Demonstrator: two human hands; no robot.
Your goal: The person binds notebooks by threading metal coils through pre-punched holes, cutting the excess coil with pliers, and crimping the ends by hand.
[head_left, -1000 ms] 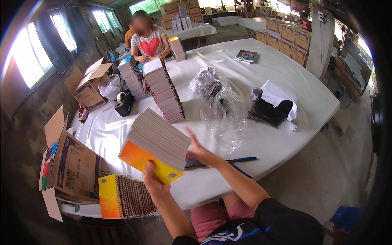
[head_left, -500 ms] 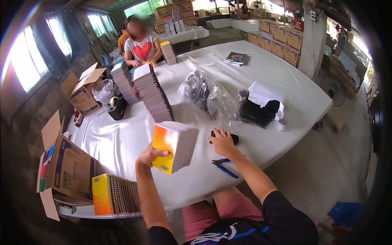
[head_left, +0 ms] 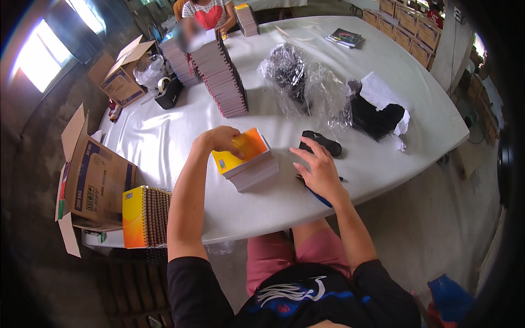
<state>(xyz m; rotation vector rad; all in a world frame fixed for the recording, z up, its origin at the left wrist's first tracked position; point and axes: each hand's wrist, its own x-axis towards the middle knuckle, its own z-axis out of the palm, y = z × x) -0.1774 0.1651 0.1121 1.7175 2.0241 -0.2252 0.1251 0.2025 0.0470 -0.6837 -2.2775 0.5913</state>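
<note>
A stack of notebook pages with a yellow and orange cover [head_left: 252,143] lies on the white-covered table in front of me. Over its far left edge, my left hand [head_left: 223,141] has its fingers curled onto the cover, gripping the stack. To the right, my right hand [head_left: 321,169] hovers with its fingers spread and holds nothing. Partly hidden beneath that hand are blue-handled pliers [head_left: 320,199]. Just beyond its fingertips sits a black oblong object [head_left: 322,143], whose kind I cannot make out.
A tall notebook stack [head_left: 221,74] stands farther back. Crumpled clear plastic [head_left: 311,82] and black wire coils [head_left: 374,116] lie beyond my right hand. Spiral notebooks [head_left: 146,216] stand beside an open carton [head_left: 101,180] at left. A person [head_left: 205,16] works across the table.
My left hand has turned the upright stack over and laid it on the table. My right hand has come off the black object, back toward the pliers. The view has tilted down.
</note>
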